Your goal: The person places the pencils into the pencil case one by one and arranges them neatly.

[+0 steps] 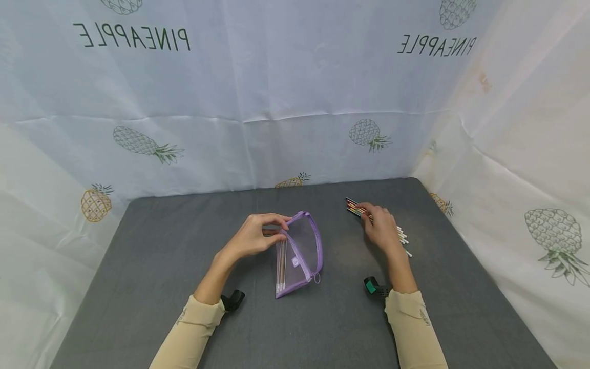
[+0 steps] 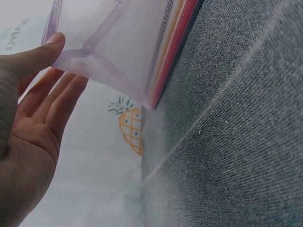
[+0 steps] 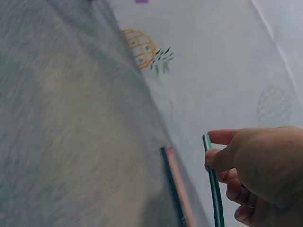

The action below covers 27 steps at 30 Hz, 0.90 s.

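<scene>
My left hand point(image 1: 255, 236) grips a purple mesh zip pouch point(image 1: 301, 256) by its opening, which gapes to the right. Several pencils point(image 1: 281, 266) stand inside along its left edge; in the left wrist view they show pink and yellow through the mesh. Over to the right, my right hand point(image 1: 380, 228) pinches a green pencil point(image 3: 214, 184) near its end between thumb and index finger. Beside it a dark pencil and a pink pencil point(image 3: 179, 184) lie on the table. In the head view this hand covers the middle of the loose pencils point(image 1: 352, 206), whose white ends point(image 1: 402, 237) show past it.
The dark grey table point(image 1: 184, 287) backs onto a pale curtain point(image 1: 295, 77) printed with pineapples, which also hangs at both sides. A black wrist device point(image 1: 233, 300) sits by the left cuff, and another with a green patch point(image 1: 375, 287) by the right cuff.
</scene>
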### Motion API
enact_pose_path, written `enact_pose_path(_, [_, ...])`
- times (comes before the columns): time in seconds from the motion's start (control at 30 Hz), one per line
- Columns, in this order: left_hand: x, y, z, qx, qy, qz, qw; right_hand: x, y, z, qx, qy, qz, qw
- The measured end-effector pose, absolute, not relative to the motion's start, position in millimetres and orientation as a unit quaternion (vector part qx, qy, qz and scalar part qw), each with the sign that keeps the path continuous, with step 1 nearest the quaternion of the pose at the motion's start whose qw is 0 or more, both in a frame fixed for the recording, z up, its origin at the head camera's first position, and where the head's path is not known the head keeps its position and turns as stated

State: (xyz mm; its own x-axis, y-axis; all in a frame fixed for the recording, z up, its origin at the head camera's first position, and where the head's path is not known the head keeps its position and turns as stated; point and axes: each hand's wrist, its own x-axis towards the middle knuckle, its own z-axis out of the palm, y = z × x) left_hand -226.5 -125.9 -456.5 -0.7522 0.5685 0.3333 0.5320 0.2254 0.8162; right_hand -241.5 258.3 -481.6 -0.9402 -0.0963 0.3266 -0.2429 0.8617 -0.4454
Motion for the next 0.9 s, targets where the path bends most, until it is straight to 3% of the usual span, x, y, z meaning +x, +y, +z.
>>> enact_pose_path(0.27, [-226,-122,-458,0.356,0.785,0.507,0.018,-234,241,-451,0.127,-0.920,0.314,0.197])
enact_pose_path(0.5, [-224,-116,-459,0.369,0.788,0.492,0.022,-222,223,-426,0.130,-0.846,0.460,0.237])
enact_pose_path(0.9, [-223,-112,-458,0.376,0.793,0.479,0.026,-222,188,-431,0.029,-0.724,0.676,0.134])
